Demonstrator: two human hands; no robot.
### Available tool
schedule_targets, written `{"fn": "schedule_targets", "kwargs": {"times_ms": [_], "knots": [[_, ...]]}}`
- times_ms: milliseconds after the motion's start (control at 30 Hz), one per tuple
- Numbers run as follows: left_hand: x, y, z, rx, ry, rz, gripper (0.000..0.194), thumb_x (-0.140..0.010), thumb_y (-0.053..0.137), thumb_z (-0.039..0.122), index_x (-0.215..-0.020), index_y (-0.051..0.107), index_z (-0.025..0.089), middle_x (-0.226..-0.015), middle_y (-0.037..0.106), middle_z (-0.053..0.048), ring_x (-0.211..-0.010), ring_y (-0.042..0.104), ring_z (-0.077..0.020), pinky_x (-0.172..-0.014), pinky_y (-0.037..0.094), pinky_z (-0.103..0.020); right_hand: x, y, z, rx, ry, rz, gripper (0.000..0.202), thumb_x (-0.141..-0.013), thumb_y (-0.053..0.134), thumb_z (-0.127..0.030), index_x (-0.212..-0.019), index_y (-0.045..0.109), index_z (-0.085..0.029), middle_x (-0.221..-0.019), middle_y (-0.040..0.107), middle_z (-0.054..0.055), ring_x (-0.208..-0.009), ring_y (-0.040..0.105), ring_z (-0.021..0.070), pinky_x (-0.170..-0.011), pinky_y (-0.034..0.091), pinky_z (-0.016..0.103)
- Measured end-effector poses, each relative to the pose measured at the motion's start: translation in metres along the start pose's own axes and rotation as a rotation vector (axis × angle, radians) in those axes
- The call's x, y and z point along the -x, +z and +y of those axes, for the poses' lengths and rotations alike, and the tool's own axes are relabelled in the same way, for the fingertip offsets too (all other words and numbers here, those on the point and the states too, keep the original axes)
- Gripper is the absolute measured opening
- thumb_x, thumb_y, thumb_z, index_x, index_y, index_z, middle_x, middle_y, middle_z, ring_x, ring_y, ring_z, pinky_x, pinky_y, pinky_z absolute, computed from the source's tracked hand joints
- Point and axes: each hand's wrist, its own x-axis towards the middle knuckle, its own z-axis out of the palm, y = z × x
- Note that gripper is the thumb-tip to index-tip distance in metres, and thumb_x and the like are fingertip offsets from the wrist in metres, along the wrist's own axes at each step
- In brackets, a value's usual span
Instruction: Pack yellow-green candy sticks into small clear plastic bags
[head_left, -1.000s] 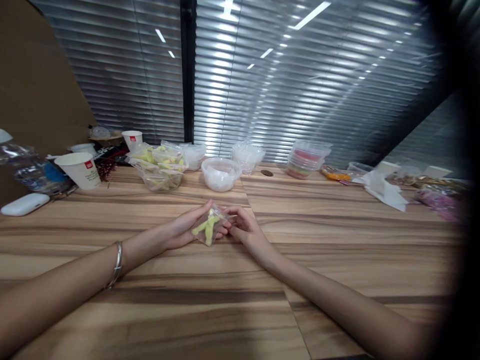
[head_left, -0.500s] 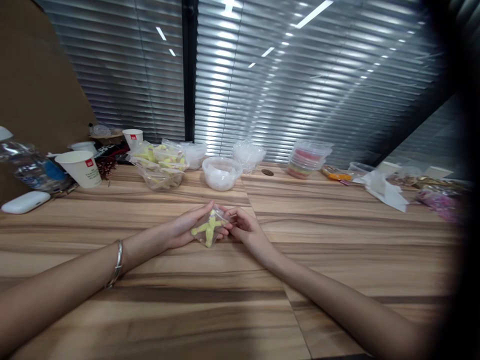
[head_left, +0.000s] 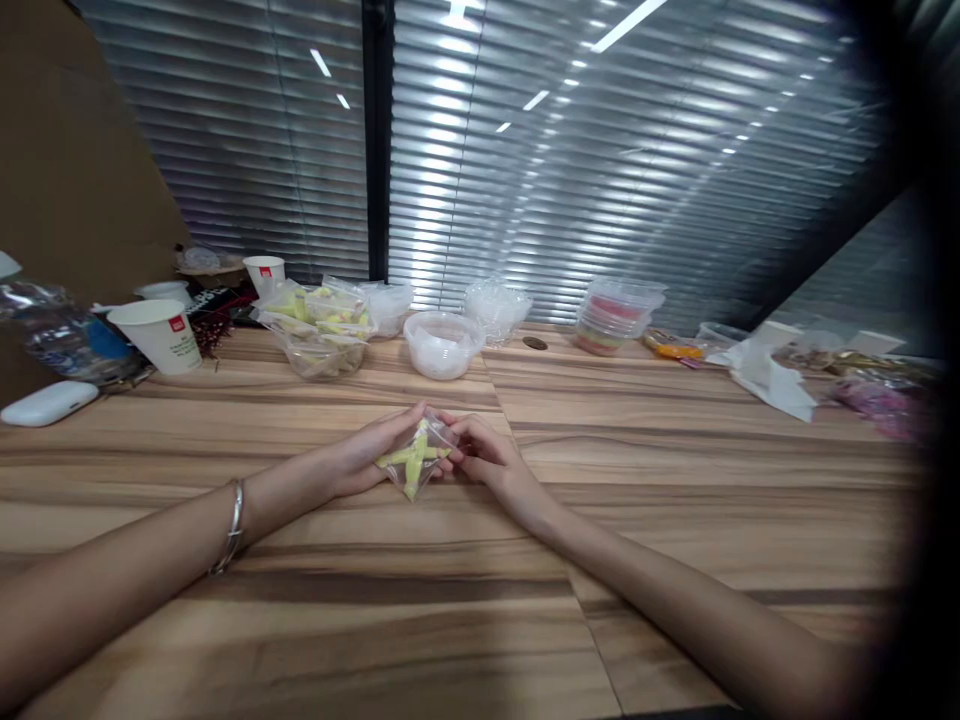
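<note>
Between my hands, just above the wooden table (head_left: 315, 600), is a small clear plastic bag (head_left: 427, 478) with a yellow cross-shaped piece (head_left: 415, 458) inside. My left hand (head_left: 371, 455) supports the bag from the left and behind, its thumb along the upper edge and its fingers partly hidden under the plastic. On the right, my right hand (head_left: 491, 460) pinches the bag's right side with bent fingers. What the yellow piece is made of I cannot make out.
Behind my hands stand a clear tub heaped with similar yellow bagged pieces (head_left: 322, 325), a translucent bowl (head_left: 444, 350) and stacked round containers (head_left: 611, 315). Paper cups (head_left: 161, 340), a bottle (head_left: 71, 330) and a white case (head_left: 49, 403) are at left; crumpled white paper (head_left: 772, 375) lies right.
The bag has turned and tilted slightly, so the yellow cross now shows flatter, smoother arms and sits a little further left. Both hands have barely moved.
</note>
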Motion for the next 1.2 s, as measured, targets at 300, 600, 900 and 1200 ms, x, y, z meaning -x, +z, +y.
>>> {"fn": "schedule_targets", "kwargs": {"times_ms": [300, 600, 900, 1200], "knots": [[0.0009, 0.0033, -0.0029, -0.136, 0.095, 0.049, 0.04, -0.086, 0.049, 0.044, -0.116, 0.055, 0.019, -0.107, 0.062, -0.011, -0.088, 0.061, -0.0198, -0.079, 0.046, -0.032, -0.0026, -0.0008, -0.0007, -0.055, 0.027, 0.149, 0.022, -0.079, 0.058, -0.041, -0.077, 0.052, -0.019, -0.077, 0.054, 0.0, -0.072, 0.053, 0.0132, -0.07, 0.043, 0.027], [0.0048, 0.007, -0.0025, -0.377, 0.185, 0.05, 0.024, -0.073, 0.068, 0.022, -0.094, 0.056, 0.02, -0.093, 0.059, -0.002, -0.086, 0.056, -0.0147, -0.078, 0.045, -0.028, 0.0013, -0.0048, -0.0022, -0.098, 0.039, 0.232, 0.021, -0.076, 0.063, -0.038, -0.081, 0.053, -0.02, -0.072, 0.052, -0.002, -0.063, 0.047, 0.0103, -0.059, 0.037, 0.022], [0.0056, 0.0067, -0.0015, -0.456, 0.177, 0.028, 0.017, -0.073, 0.068, 0.027, -0.084, 0.061, 0.015, -0.088, 0.059, -0.003, -0.082, 0.054, -0.0147, -0.077, 0.044, -0.028, 0.0011, -0.0033, 0.0015, -0.111, 0.018, 0.235, 0.021, -0.073, 0.065, -0.037, -0.08, 0.055, -0.02, -0.072, 0.053, -0.001, -0.065, 0.048, 0.0112, -0.06, 0.038, 0.023], [0.0035, 0.0043, -0.0009, -0.461, 0.202, -0.003, 0.018, -0.077, 0.064, 0.029, -0.072, 0.061, 0.013, -0.091, 0.054, -0.006, -0.083, 0.051, -0.0152, -0.073, 0.042, -0.026, 0.0022, 0.0009, -0.001, -0.128, 0.043, 0.236, 0.022, -0.069, 0.069, -0.036, -0.075, 0.058, -0.018, -0.07, 0.055, 0.0, -0.063, 0.049, 0.0114, -0.06, 0.039, 0.024]]}}
